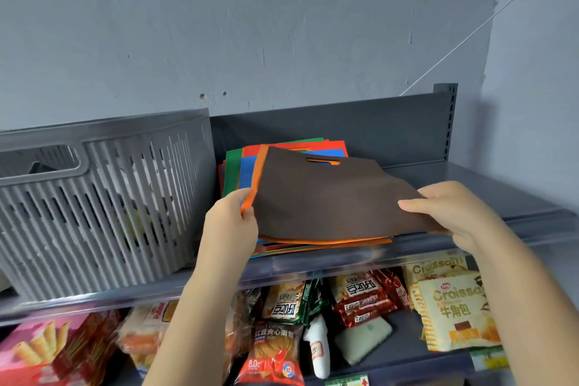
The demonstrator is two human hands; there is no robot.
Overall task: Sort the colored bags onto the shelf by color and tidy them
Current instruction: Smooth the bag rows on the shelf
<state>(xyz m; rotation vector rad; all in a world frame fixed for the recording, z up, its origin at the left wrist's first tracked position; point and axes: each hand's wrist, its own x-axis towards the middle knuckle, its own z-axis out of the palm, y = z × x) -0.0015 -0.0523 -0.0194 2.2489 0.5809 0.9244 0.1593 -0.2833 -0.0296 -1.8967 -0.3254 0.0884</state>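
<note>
A grey-blue wall (282,25), scuffed and pocked with small holes, rises behind a dark grey metal shelf (470,185). A thin wire (488,22) slants across the wall's right part, running down to the slotted upright (448,122) at the shelf's back right corner. On the shelf's left part stands a grey slatted basket (103,204), and below the shelf's front edge a lower tier holds snack packets (363,298), with croissant packs (454,307) at its right end.

hands (230,222): two, bare | forearms: bare, no sleeves | jewellery: none seen
</note>
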